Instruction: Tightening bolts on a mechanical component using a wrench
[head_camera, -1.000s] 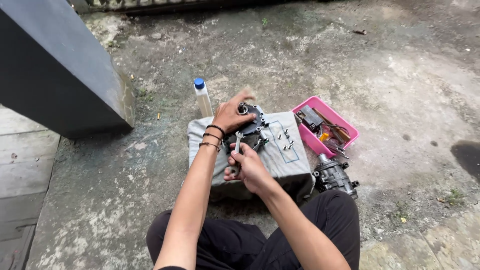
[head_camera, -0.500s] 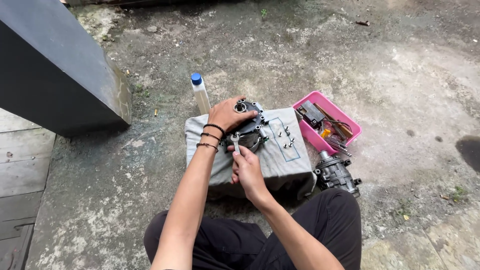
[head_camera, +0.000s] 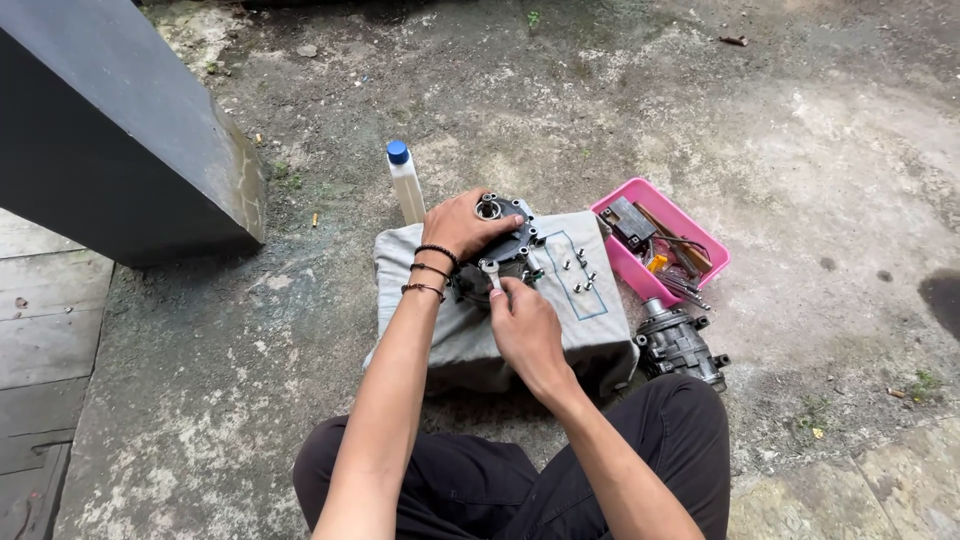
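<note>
Left hand: fingers clamped over dark round metal engine part, lying on grey folded cloth on concrete floor. Right hand: fingers closed around small silver wrench, head touching part.

Bare concrete ground lay open ahead and to the left of the grey cloth. A white bottle stood close at the cloth's far left corner. The pink tray and a metal compressor body crowded its right edge; loose bolts dotted the cloth's right half. A dark slab blocked the far left.
</note>
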